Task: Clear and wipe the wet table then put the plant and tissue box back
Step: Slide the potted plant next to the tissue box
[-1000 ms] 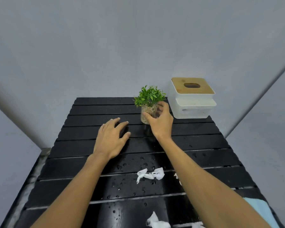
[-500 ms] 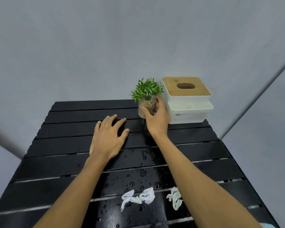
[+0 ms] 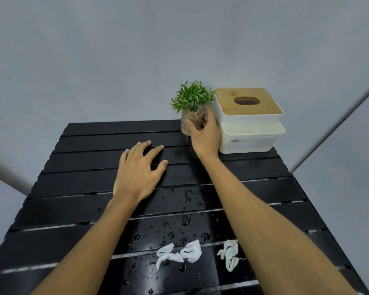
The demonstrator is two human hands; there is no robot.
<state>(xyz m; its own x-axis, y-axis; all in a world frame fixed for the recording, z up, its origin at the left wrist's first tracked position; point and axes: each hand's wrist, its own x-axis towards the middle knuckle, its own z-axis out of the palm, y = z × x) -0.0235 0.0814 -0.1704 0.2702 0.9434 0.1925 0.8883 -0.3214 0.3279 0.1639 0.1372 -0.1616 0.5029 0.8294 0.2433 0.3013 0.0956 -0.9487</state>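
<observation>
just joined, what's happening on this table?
A person is working at a black slatted table that is wet in the middle, with water drops and crumpled tissue scraps near the front edge. The right hand is wrapped around the glass pot of the small plant, which sits at the back next to the white tissue box. The left hand lies flat and empty on the slats. No wiping is under way.

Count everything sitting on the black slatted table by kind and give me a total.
Small green plant in a clear pebble-filled pot: 1
White tissue box with a wooden lid: 1
Crumpled white tissue scraps: 3
Total: 5
</observation>
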